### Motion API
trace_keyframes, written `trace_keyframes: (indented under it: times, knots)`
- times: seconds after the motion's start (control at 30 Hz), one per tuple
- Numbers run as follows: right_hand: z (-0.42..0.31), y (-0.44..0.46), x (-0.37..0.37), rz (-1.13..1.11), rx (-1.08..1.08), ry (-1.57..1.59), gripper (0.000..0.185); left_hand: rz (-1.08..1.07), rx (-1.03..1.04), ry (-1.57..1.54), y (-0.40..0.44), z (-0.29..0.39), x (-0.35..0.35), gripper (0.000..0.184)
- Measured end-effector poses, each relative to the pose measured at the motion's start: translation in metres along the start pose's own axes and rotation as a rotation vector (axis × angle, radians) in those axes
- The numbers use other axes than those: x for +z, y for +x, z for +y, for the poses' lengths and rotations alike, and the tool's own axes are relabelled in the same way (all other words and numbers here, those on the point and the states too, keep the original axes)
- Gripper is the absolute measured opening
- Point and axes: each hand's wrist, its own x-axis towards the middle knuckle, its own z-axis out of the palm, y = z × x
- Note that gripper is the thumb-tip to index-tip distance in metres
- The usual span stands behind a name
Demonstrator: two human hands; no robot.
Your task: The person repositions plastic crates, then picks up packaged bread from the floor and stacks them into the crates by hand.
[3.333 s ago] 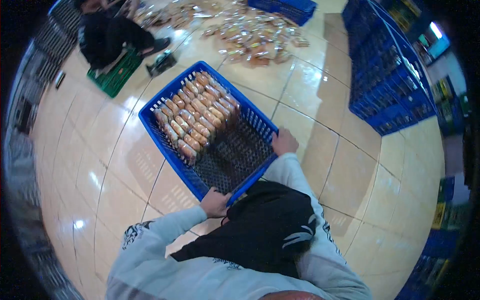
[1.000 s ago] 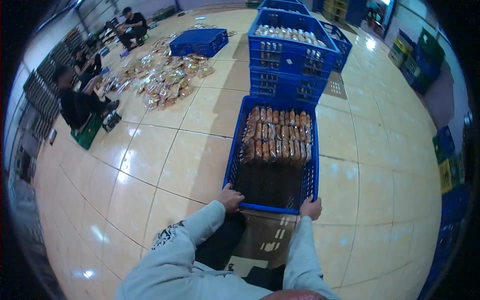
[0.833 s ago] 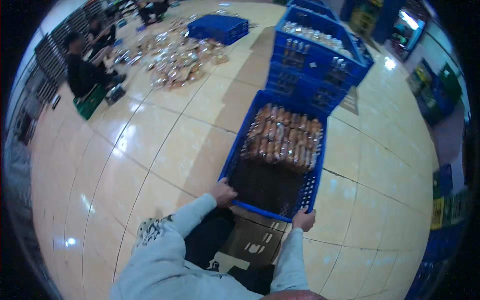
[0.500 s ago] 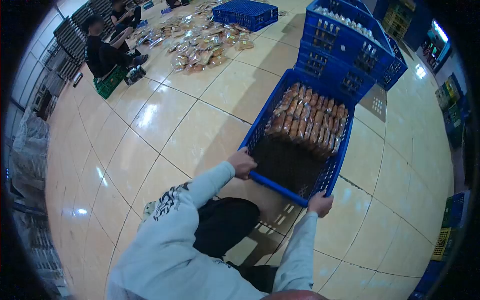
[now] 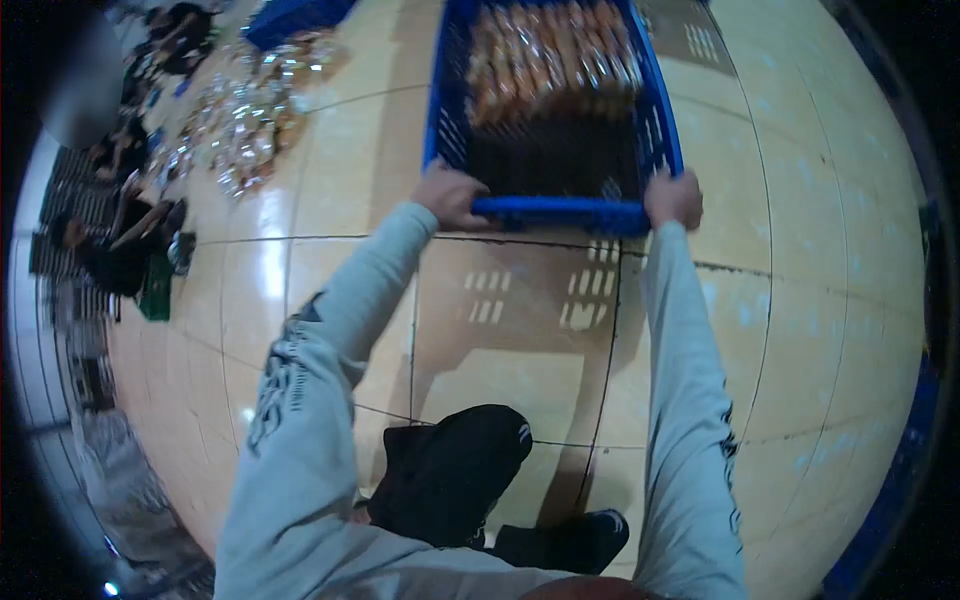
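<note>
- Head view: on my remote feed, the blue crate (image 5: 570, 208) was at the top, slightly right of the middle, out at arm's length in front of the wearer; its far end ran past the upper edge.
- The plastic looked a deep, saturated blue, with a smooth near rim and slots pierced through the side walls.
- In its far part I saw bread rolls (image 5: 555, 58), golden to brown, packed side by side, their clear wrapping catching white glints; blur kept me from counting them.
- In its near part the crate's bottom showed, almost black between the bright walls.
- I saw the left hand (image 5: 452, 195) gripping the rim at the near left corner.
- The right hand (image 5: 674, 198) was clenched on the near right corner.
- Pale grey sleeves (image 5: 688, 400) with dark print covered both outstretched arms.
- On the tiled floor (image 5: 800, 300) lay a shadow (image 5: 535, 300) with bright slot-shaped patches; whether the crate's far end rested on anything, I could not tell.
- Off to the left, a heap of shiny packets (image 5: 240, 120) lay on the tiles, another blue crate (image 5: 295, 18) near its far side.
- Farther left, a person in dark clothes (image 5: 115, 260) sat on a green crate (image 5: 155, 288).
</note>
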Motion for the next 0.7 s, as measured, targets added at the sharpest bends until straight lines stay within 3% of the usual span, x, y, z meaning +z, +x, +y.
trace_keyframes:
  times: [0.13, 0.3, 0.33, 0.47, 0.5, 0.53, 0.57, 0.6, 0.7]
  knots:
    - [0.0, 0.006, -0.001, 0.048, 0.024, -0.023, 0.035, -0.104, -0.076, 0.012, 0.021, 0.011, -0.02, 0.049]
    - [0.042, -0.038, -0.016, 0.108, 0.078, -0.053, 0.037, 0.172, 0.096, -0.012, -0.018, 0.014, 0.003, 0.046]
    - [0.039, -0.069, -0.042, 0.06, 0.14, -0.026, 0.035, -0.009, 0.031, 0.014, -0.034, 0.029, -0.006, 0.047]
    - [0.12, -0.184, -0.096, 0.119, 0.148, 0.011, 0.032, 0.056, 0.047, -0.006, -0.158, 0.117, -0.007, 0.048]
    - [0.023, -0.09, -0.038, 0.115, 0.179, -0.095, 0.032, 0.01, 0.076, -0.108, -0.045, 0.011, -0.013, 0.048]
    - [-0.005, -0.053, -0.021, 0.074, 0.216, -0.143, 0.032, -0.057, 0.081, -0.15, -0.001, -0.018, -0.022, 0.048]
    - [-0.001, -0.028, 0.032, 0.013, 0.262, -0.181, 0.032, -0.147, 0.075, -0.15, 0.032, -0.043, 0.01, 0.048]
    - [-0.026, 0.026, 0.046, -0.036, 0.267, -0.218, 0.031, -0.204, 0.046, -0.158, 0.082, -0.061, 0.001, 0.048]
    - [-0.042, 0.054, 0.066, -0.076, 0.277, -0.249, 0.03, -0.289, 0.018, -0.153, 0.111, -0.081, -0.006, 0.048]
